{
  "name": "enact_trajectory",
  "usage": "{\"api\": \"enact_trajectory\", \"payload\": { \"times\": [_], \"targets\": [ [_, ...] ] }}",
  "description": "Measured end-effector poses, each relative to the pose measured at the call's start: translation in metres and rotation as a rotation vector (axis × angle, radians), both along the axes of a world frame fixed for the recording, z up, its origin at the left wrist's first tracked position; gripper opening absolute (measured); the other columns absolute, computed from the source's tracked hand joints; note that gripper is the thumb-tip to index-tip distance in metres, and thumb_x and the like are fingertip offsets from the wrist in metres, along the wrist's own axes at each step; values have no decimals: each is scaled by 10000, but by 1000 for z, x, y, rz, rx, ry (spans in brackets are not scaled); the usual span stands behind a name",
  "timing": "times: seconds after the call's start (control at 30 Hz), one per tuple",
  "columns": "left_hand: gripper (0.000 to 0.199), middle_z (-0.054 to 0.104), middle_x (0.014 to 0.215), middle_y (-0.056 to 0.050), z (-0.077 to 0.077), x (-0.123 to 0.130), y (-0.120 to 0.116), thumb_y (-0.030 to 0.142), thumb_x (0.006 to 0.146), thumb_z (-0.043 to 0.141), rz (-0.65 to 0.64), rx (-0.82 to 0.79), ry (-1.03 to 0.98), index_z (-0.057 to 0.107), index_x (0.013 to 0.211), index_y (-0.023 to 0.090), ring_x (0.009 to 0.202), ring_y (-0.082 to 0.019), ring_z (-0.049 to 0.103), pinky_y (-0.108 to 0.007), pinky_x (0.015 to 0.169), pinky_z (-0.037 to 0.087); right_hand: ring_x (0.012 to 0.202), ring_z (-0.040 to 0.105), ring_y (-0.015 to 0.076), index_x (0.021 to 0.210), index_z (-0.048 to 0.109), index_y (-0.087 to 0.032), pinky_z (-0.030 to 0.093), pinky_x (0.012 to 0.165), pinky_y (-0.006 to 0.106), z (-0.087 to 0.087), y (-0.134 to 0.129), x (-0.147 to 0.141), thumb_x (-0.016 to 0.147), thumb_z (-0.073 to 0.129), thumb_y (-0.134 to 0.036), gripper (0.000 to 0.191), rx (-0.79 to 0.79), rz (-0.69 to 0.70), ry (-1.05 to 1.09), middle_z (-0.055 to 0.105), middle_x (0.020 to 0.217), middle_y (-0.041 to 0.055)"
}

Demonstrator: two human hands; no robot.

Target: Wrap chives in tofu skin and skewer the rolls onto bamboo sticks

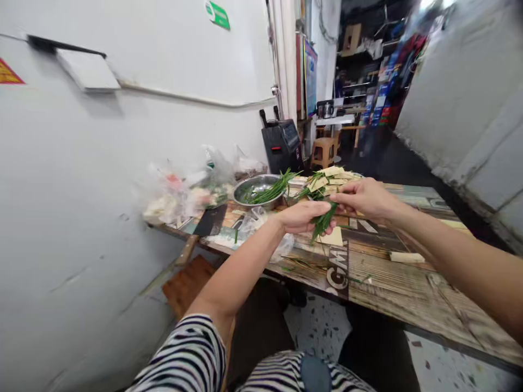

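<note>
A small bundle of green chives (324, 222) is gripped in my left hand (302, 215), its leafy ends hanging down over the table. My right hand (365, 199) meets it from the other side, thumb and fingertips pinched at the top of the bundle. Just beneath the hands lies a flat, pale yellow square sheet (334, 237), perhaps tofu skin. Behind them is a heap of similar pale sheets (333, 173) with chives among them. To the left, a metal bowl (241, 197) contains long loose chives (272, 190).
A cleaver with a wooden handle (187, 250) juts over the table's left edge. Clear plastic bags (220, 163) stand along the wall, and another crumpled bag (281, 247) lies near the front. A pale roll (406, 257) rests at right. Beyond is a black speaker (281, 144).
</note>
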State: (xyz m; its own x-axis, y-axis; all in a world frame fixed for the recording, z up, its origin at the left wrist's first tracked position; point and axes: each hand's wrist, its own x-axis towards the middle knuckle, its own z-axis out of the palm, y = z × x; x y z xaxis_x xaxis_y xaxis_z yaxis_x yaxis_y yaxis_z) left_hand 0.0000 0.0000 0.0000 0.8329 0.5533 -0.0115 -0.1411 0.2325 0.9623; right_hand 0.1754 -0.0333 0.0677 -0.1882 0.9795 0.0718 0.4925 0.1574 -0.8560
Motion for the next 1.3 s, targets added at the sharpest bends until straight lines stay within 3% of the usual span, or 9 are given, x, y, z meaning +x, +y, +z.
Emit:
{"api": "enact_trajectory", "payload": {
  "times": [0.23, 0.4, 0.5, 0.63, 0.77, 0.93, 1.07, 1.2, 1.3],
  "targets": [
    [397, 480, 726, 17, -12, -14, -17, 378, 752, 745, -6, -126, -21, 590, 977, 90, 587, -62, 470, -199, 554, 360, 388, 346, 65, 569, 572, -167, 247, 407, 226, -6, 8, 16, 728, 665, -444, 333, 119, 39, -82, 436, 392, -49],
    [243, 450, 577, 36, -27, 2, -27, 308, 866, 600, 317, -199, 26, 553, 769, 91, 441, -39, 387, -157, 431, 272, 480, 416, 95, 596, 615, -165, 280, 494, 247, -13, 6, 13, 816, 562, -358, 297, 552, 64, -413, 516, 486, -20],
    [240, 523, 555, 4, -32, 16, -32, 269, 917, 504, 501, -305, 75, 539, 744, 107, 434, -69, 468, -169, 433, 339, 603, 497, 133, 686, 639, -163, 326, 568, 258, -27, -8, 4, 874, 480, -259, 265, 848, 114, -576, 605, 637, 31],
    [164, 573, 570, -8, -27, 28, -39, 224, 878, 565, 566, -493, -12, 573, 769, 102, 499, -91, 550, -195, 514, 443, 603, 441, 156, 720, 613, -149, 310, 544, 284, -56, -41, -8, 886, 408, -119, 266, 1242, 250, -812, 548, 640, 49],
    [104, 579, 568, -19, -17, 32, -51, 163, 836, 592, 614, -540, -94, 598, 766, 86, 510, -99, 553, -199, 519, 449, 641, 453, 177, 762, 633, -132, 396, 642, 319, -83, -67, -16, 877, 424, -79, 245, 1425, 307, -951, 544, 650, 55],
    [134, 452, 512, 42, -14, 32, -63, 112, 862, 502, 719, -508, -140, 553, 739, 101, 393, -29, 395, -139, 419, 304, 743, 529, 212, 997, 651, -45, 447, 690, 345, -107, -85, -22, 874, 427, -77, 258, 1358, 244, -926, 623, 777, 122],
    [184, 369, 498, 74, -21, 6, -62, 156, 906, 444, 769, -386, -100, 525, 746, 116, 347, -8, 253, -135, 387, 181, 774, 564, 189, 1277, 525, -93, 475, 693, 314, -130, -79, -5, 933, 395, -182, 379, 1025, 317, -724, 658, 884, 103],
    [197, 365, 511, 71, -41, -33, -70, 200, 928, 430, 809, -299, 34, 533, 785, 112, 357, -9, 246, -135, 396, 162, 864, 583, 205, 1095, 647, -159, 476, 722, 314, -156, -34, 30, 931, 432, -254, 287, 710, 186, -697, 666, 951, 112],
    [167, 373, 540, 68, -60, -55, -83, 252, 901, 505, 778, -297, 65, 549, 834, 106, 384, -8, 270, -130, 414, 184, 910, 564, 222, 952, 693, -161, 448, 782, 324, -170, 1, 44, 907, 481, -255, 236, 567, 243, -796, 662, 945, 117]
  ]
}}
